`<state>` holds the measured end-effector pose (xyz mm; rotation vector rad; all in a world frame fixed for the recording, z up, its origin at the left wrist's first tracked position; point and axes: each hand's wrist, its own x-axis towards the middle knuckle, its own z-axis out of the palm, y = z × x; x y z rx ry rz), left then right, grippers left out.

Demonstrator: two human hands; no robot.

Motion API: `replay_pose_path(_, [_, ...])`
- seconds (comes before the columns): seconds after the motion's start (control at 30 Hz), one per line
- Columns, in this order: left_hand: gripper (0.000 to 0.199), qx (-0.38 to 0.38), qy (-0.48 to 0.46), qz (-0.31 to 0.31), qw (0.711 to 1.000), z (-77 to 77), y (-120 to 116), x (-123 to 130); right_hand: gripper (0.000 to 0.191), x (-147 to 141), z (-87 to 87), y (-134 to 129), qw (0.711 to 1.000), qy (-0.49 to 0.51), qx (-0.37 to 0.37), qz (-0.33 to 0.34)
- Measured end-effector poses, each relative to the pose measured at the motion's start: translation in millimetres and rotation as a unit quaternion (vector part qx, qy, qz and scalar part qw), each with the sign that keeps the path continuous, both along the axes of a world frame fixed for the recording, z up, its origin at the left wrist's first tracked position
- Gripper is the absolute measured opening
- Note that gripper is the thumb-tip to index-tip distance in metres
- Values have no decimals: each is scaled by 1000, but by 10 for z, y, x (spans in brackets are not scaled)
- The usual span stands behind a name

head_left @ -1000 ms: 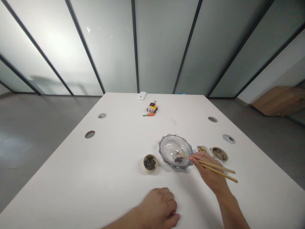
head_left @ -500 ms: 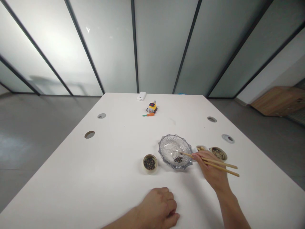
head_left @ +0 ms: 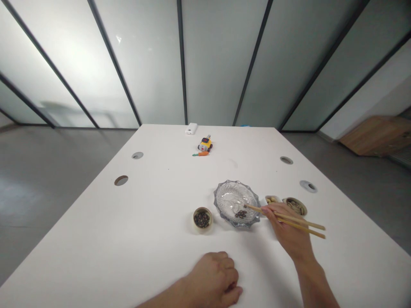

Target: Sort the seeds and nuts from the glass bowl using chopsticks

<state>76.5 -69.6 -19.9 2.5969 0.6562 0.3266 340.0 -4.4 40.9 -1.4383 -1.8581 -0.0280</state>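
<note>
In my right hand [head_left: 284, 222] is a pair of wooden chopsticks [head_left: 305, 226], slanting left over a scalloped clear glass bowl [head_left: 224, 194]. Their tips pinch a small dark bean [head_left: 245, 206] above the bowl. Several more dark beans [head_left: 240, 214] lie on the bowl's near side. To the bowl's left stands a small round cup [head_left: 203, 230] filled with dark beans [head_left: 202, 219]. My left hand [head_left: 218, 278] rests on the table in front of them, fingers curled in, nothing visible in it.
Behind my right hand are a small dish of pale pieces [head_left: 272, 199] and a cup of striped seeds [head_left: 294, 206], both partly hidden. Farther back on the white table [head_left: 154, 205] sit a yellow toy car [head_left: 205, 143], an orange toy carrot [head_left: 202, 153] and a white box-like device [head_left: 191, 128].
My right hand and the chopsticks have shifted slightly to the right, the bean still at their tips. My left hand stays where it was.
</note>
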Motion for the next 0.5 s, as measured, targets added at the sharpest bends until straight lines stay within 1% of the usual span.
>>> replay_pose_path(0.13, [27, -3, -2, -3, 1000, 1, -7, 1, 31, -7, -5, 11, 1000, -1, -18, 15])
replay_pose_path(0.3, [27, -9, 1, -4, 1000, 33, 1, -1, 30, -8, 7, 6, 999, 16, -43, 16])
replay_pose_path(0.5, [27, -11, 10, -10, 1000, 55, 16, 1, 27, -22, -13, 13, 998, 37, -46, 29])
